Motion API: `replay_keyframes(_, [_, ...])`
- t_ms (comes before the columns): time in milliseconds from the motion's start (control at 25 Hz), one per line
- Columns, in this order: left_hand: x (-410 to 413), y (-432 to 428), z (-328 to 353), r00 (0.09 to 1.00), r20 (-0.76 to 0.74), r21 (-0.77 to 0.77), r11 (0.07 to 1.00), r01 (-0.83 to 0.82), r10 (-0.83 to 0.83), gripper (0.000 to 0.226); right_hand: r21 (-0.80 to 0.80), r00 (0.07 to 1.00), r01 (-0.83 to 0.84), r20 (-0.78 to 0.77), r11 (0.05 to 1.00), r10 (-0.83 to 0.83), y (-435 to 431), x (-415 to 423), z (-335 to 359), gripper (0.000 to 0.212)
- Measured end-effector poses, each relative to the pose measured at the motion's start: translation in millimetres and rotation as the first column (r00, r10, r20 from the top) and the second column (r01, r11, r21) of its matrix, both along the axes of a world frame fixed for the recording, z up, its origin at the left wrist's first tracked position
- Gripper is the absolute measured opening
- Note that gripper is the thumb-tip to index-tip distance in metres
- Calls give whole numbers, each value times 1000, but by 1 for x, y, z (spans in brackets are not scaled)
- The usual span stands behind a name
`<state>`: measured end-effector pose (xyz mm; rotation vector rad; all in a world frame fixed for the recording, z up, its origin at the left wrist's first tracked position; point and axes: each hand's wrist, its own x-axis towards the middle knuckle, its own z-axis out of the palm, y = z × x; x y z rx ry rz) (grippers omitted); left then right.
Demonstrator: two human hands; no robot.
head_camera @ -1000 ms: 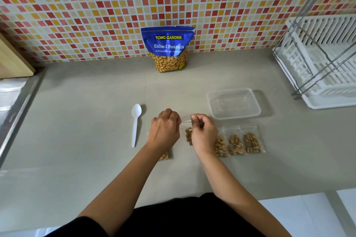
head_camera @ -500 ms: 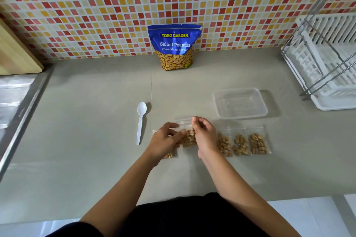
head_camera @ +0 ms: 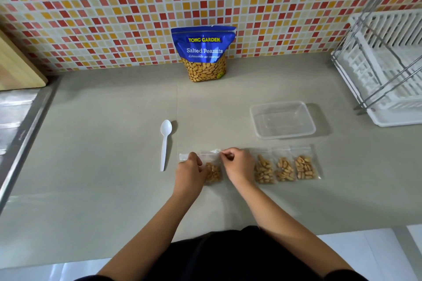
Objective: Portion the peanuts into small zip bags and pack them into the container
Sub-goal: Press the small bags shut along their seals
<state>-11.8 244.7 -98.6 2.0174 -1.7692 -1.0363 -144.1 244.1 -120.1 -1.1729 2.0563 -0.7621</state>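
- Pinching the top edge of a small zip bag [head_camera: 213,172], my right hand [head_camera: 238,166] has its fingers curled onto the seal strip.
- My left hand [head_camera: 189,173] grips the same bag at its left side, fingers curled in against the plastic.
- That bag lies flat on the surface [head_camera: 102,166] between my two hands, with a clump of peanuts in its lower half.
- A bit of clear strip [head_camera: 183,157] shows just left of my left hand; I cannot tell what it belongs to.
- Three filled bags [head_camera: 284,170] lie in a row just to the right of my right hand, side by side, each with peanuts inside.
- The clear container [head_camera: 283,120] sits behind that row, upright, lid off, with nothing in it.
- A white plastic spoon [head_camera: 164,141] lies to the left of my hands, bowl pointing away from me, apart from the bags.
- The blue peanut pouch [head_camera: 203,52] stands upright at the back, against the tiled wall [head_camera: 114,7].
- A white dish rack [head_camera: 388,64] stands at the far right of the surface.
- A wooden board [head_camera: 16,68] leans at the far left, above a steel sink edge [head_camera: 22,125].
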Motion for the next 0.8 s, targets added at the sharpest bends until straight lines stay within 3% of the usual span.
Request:
replay_keyframes(160, [-1, -4, 2, 994, 101, -74, 997, 38, -30, 26, -35, 999, 38, 32, 999, -37, 2, -12, 8, 21])
replay_keyframes(360, [-37, -26, 6, 977, 5, -135, 968, 212, -213, 20, -79, 969, 200, -131, 977, -209, 19, -73, 19, 11])
replay_keyframes(560, [-91, -38, -14, 902, 17, -72, 899, 431, -431, 35, 152, 903, 23, -427, 988, 45, 28, -104, 10, 33])
replay_keyframes(800, [-117, -41, -17, 861, 178, -37, 871, 489, -476, 37, 222, 835, -107, -510, 969, 209, 18, -105, 13, 37])
